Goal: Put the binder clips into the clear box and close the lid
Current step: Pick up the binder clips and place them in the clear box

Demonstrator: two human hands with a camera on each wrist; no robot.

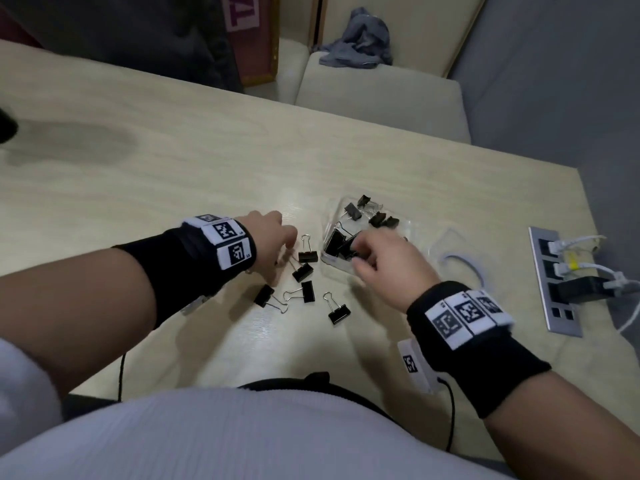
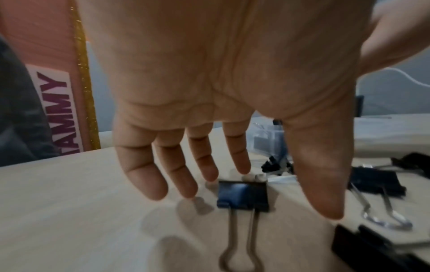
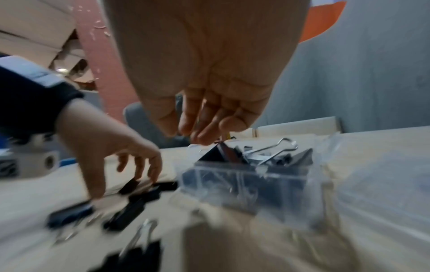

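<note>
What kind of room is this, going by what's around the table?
Probably an office or meeting room: a pale wood table with a built-in socket panel and cables, cushioned bench seating behind it, and binder clips beside a clear box.

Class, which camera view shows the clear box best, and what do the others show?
Head view: the whole clear box, looking down at clips inside. Right wrist shows its side wall, blurred. Left wrist only glimpses it behind fingers.
</note>
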